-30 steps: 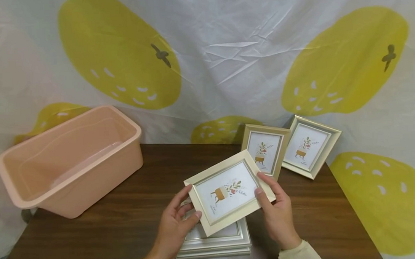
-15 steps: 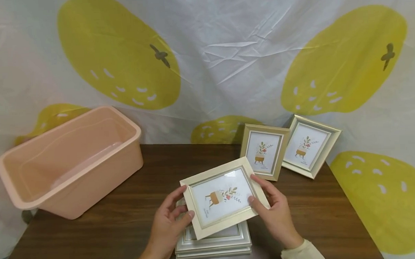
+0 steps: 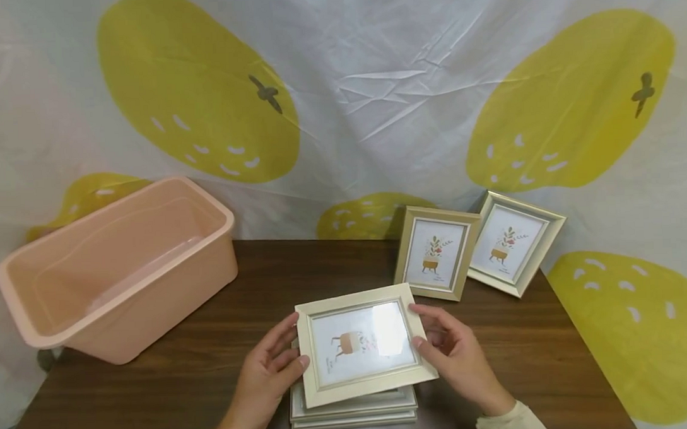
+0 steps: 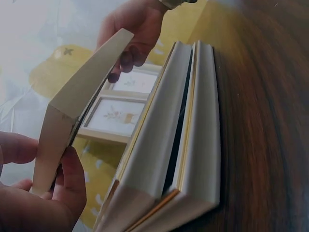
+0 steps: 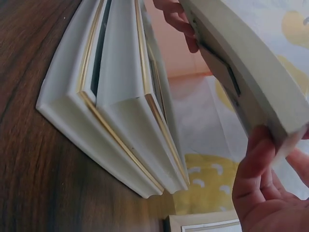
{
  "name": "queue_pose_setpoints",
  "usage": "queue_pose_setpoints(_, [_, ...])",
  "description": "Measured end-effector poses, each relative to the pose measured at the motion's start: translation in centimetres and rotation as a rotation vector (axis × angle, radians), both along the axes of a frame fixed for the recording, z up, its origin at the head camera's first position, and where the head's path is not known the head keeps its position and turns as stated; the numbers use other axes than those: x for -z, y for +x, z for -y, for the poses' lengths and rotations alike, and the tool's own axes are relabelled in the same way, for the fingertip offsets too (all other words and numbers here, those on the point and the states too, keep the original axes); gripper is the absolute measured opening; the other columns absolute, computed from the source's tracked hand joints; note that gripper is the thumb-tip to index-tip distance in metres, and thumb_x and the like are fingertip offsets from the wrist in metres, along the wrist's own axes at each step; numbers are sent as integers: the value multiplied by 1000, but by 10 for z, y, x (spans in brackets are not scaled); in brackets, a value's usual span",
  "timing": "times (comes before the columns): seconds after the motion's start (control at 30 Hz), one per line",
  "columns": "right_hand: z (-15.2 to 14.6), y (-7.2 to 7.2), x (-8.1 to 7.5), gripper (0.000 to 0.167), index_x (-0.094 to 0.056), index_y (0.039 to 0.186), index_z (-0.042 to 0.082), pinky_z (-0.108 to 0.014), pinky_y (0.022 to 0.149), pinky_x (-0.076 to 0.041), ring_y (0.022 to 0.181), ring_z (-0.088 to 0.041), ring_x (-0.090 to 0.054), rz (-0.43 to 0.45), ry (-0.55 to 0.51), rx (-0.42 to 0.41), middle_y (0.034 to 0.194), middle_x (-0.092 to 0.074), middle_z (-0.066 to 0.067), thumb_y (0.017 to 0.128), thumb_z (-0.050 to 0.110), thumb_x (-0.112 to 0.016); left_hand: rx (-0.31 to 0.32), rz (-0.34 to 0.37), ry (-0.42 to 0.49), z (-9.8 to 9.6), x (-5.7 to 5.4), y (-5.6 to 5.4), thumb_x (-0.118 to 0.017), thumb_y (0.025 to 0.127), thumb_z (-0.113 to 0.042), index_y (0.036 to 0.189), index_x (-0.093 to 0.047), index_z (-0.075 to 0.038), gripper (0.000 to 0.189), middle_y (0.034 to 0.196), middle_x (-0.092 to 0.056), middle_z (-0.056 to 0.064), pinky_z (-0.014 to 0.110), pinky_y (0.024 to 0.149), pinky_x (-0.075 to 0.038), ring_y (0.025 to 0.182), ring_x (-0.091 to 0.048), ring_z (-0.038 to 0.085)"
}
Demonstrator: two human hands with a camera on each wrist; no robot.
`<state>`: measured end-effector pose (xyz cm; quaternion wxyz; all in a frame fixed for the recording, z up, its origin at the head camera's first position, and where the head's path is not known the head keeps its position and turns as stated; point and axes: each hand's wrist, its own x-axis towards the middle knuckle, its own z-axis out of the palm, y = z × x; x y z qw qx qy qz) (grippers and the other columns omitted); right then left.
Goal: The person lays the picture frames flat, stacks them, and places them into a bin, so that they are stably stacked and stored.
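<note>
A cream picture frame (image 3: 321, 392) with a plant print is held sideways by both hands above a stack of silver-white frames (image 3: 356, 421). At its left end, my left hand (image 3: 264, 375) grips the edge, thumb in front and fingers behind. My right hand (image 3: 459, 355) pinches the opposite end the same way. The left wrist view shows a gap between the held frame (image 4: 79, 87) and the stacked frames (image 4: 159, 125). In the right wrist view, the back of the held frame (image 5: 251, 72) is partly visible, with fingers under it.
A pink plastic bin (image 3: 153, 297) stands at the left of the dark wooden table (image 3: 185, 397). Toward the back right, a tan frame (image 3: 464, 254) and a pale silver-gold frame (image 3: 540, 252) stand upright before a fruit-print cloth (image 3: 386, 131).
Both hands have brought the cream frame lower and nearer, slightly leftward, and turned it more level over the stack. The bin, standing frames and stack stay where they were.
</note>
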<state>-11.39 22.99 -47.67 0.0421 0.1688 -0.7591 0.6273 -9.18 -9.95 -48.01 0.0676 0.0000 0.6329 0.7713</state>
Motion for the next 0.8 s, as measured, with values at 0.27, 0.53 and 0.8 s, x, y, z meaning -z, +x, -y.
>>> queue_pose_setpoints(0.27, [-1,3,6,48,-58,144,-1,-30,56,-59,71,-9,-71,8,14,-79,109,-66,-23,97,-7,-67,-17,44,-70,7,1,2,-75,92,5,153,-57,-17,67,146,-61,20,27,84,-61,106,-71,22])
queue_pose_setpoints(0.53, [-3,9,16,44,-63,141,2,-36,50,-58,64,-7,-66,50,117,-71,104,-71,-23,98,-3,-68,-37,80,-148,12,6,3,-78,91,0,149,-61,-19,63,144,-65,18,27,85,-60,109,-71,27])
queue_pose_setpoints(0.8, [-2,13,21,52,-56,148,5,-35,51,-58,60,-9,-65,108,129,-84,110,-68,-27,98,0,-70,-64,84,-189,12,12,5,-80,89,1,146,-65,-14,60,136,-70,18,31,72,-63,100,-69,19])
